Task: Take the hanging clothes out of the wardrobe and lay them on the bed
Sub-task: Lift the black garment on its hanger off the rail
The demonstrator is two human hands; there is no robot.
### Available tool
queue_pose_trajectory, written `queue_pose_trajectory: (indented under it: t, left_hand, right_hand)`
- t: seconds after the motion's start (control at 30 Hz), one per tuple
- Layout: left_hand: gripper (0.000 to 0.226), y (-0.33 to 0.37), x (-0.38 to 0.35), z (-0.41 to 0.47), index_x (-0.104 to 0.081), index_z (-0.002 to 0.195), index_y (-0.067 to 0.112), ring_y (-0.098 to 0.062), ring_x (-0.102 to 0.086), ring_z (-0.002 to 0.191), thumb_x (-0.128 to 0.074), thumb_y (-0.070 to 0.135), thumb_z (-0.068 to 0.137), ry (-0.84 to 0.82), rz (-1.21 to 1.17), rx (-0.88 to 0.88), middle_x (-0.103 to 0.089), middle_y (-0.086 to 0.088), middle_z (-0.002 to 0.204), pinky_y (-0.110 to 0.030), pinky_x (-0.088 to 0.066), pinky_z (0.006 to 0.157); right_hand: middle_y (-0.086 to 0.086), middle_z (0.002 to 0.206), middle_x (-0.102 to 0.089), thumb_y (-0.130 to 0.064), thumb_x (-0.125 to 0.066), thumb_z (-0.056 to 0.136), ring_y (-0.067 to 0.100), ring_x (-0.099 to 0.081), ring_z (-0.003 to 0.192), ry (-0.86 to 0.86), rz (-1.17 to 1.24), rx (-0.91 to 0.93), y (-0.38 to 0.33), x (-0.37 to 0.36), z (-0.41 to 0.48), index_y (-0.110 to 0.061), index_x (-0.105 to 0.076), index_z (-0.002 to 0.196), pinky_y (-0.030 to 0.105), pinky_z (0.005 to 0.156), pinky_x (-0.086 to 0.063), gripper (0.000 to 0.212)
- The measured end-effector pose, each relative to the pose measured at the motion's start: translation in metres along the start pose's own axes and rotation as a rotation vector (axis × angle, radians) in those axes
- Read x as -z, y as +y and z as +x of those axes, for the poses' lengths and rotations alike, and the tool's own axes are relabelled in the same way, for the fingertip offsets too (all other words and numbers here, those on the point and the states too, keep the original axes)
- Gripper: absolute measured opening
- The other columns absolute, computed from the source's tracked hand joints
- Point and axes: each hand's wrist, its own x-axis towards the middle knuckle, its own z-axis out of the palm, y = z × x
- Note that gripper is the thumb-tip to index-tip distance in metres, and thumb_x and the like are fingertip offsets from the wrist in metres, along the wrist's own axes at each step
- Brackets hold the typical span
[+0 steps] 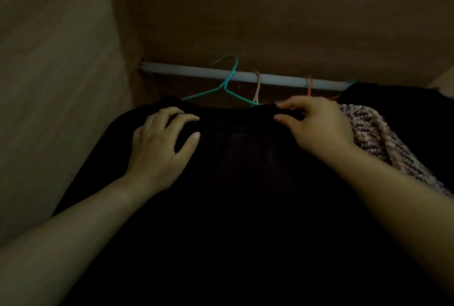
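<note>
Below the rail, the black garment hangs on the teal hanger, not yet lifted off. The right hand pinches the garment's top edge between thumb and fingers, probably to steady it while the hook is freed. The left hand lies over the other shoulder with bent fingers; whether it grips, I cannot tell. 1 knitted garment hangs further right under the rail

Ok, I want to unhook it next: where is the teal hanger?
Head view, upper centre: the teal hanger has its hook at the white rail, just above the black top.
</note>
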Motion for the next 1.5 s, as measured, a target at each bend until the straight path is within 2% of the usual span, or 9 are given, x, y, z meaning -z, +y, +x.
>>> queue_pose_trajectory:
  t: [0.1, 0.23, 0.33, 0.47, 0.7, 0.83, 1.07, 1.33, 1.5]
  left_hand:
    - [0.054, -0.003, 0.015, -0.022, -0.054, 0.124, 0.028, -0.023, -0.043, 0.119, -0.030, 0.057, 0.084, -0.018, 0.096, -0.035, -0.046, -0.001, 0.127, -0.041, -0.035, 0.092]
    - [0.062, -0.006, 0.036, -0.074, -0.044, 0.132, 0.026, -0.025, -0.048, 0.115, -0.028, 0.066, 0.086, -0.280, 0.188, -0.022, -0.052, -0.003, 0.126, -0.039, -0.041, 0.088]
    - [0.049, 0.011, 0.065, -0.122, -0.054, 0.115, 0.019, -0.022, -0.057, 0.097, -0.041, 0.058, 0.089, -0.356, 0.094, -0.026, -0.063, -0.005, 0.107, -0.032, -0.039, 0.074]
    - [0.038, 0.036, 0.114, -0.197, -0.058, 0.092, 0.024, -0.017, -0.059, 0.075, -0.036, 0.054, 0.088, -0.340, 0.002, 0.107, -0.062, 0.002, 0.080, -0.036, -0.043, 0.066]
    - [0.033, 0.101, 0.189, -0.328, -0.070, 0.087, 0.021, 0.004, -0.055, 0.081, -0.046, 0.044, 0.086, -0.359, -0.036, 0.383, -0.064, 0.016, 0.086, -0.001, -0.036, 0.068]
    - [0.021, 0.140, 0.243, -0.378, -0.070, 0.085, 0.028, 0.016, -0.054, 0.083, -0.055, 0.042, 0.082, -0.402, -0.162, 0.533, -0.061, 0.030, 0.080, 0.001, -0.037, 0.071]
    - [0.009, 0.224, 0.357, -0.415, -0.065, 0.092, 0.033, 0.005, -0.058, 0.085, -0.060, 0.032, 0.085, -0.526, -0.352, 0.577, -0.063, 0.018, 0.090, -0.003, -0.037, 0.073]
    - [0.021, 0.322, 0.465, -0.423, -0.071, 0.101, 0.028, -0.006, -0.057, 0.074, -0.057, 0.037, 0.087, -0.753, -0.506, 0.543, -0.062, 0.012, 0.081, -0.021, -0.042, 0.060]
    - [0.021, 0.381, 0.524, -0.428, -0.072, 0.098, 0.025, -0.009, -0.059, 0.070, -0.059, 0.036, 0.086, -0.834, -0.617, 0.500, -0.063, 0.010, 0.079, -0.028, -0.045, 0.060]
  right_hand:
    - [-0.021, 0.095, -0.065, -0.040, -0.070, 0.079, 0.005, -0.061, 0.089, 0.000, 0.108, 0.009, 0.014, 0.000, -0.054, -0.038, -0.070, 0.096, 0.028, 0.080, -0.050, 0.017]
    - [-0.025, 0.085, -0.060, -0.036, -0.072, 0.076, 0.005, -0.064, 0.077, -0.008, 0.221, 0.063, 0.019, 0.005, -0.123, -0.034, -0.073, 0.094, 0.025, 0.075, -0.050, 0.018]
    - [-0.019, 0.093, -0.065, -0.039, -0.071, 0.077, 0.005, -0.064, 0.086, -0.123, 0.330, 0.100, 0.021, 0.007, -0.169, -0.033, -0.071, 0.099, 0.026, 0.081, -0.050, 0.023]
    - [-0.014, 0.100, -0.062, -0.044, -0.057, 0.084, -0.001, -0.057, 0.096, -0.276, 0.389, 0.191, 0.014, 0.015, -0.244, -0.026, -0.067, 0.111, 0.010, 0.089, -0.040, 0.034]
    - [-0.013, 0.098, -0.064, -0.049, -0.057, 0.083, -0.002, -0.060, 0.088, -0.447, 0.461, 0.056, -0.022, 0.065, -0.375, -0.027, -0.070, 0.108, 0.016, 0.081, -0.047, 0.036]
    - [-0.020, 0.097, -0.061, -0.050, -0.060, 0.079, -0.006, -0.060, 0.089, -0.496, 0.473, -0.103, -0.056, 0.128, -0.441, -0.028, -0.070, 0.106, 0.014, 0.076, -0.048, 0.037]
    - [-0.017, 0.103, -0.062, -0.046, -0.065, 0.077, -0.002, -0.062, 0.088, -0.485, 0.335, -0.379, -0.141, 0.289, -0.519, -0.037, -0.066, 0.105, 0.027, 0.054, -0.050, 0.029]
    - [-0.006, 0.097, -0.070, -0.031, -0.079, 0.071, 0.000, -0.064, 0.089, -0.475, 0.110, -0.605, -0.223, 0.481, -0.564, -0.024, -0.072, 0.099, 0.014, 0.081, -0.048, 0.030]
    - [-0.007, 0.095, -0.069, -0.033, -0.077, 0.072, 0.000, -0.064, 0.086, -0.434, 0.032, -0.701, -0.268, 0.582, -0.594, -0.025, -0.070, 0.100, 0.014, 0.082, -0.047, 0.031]
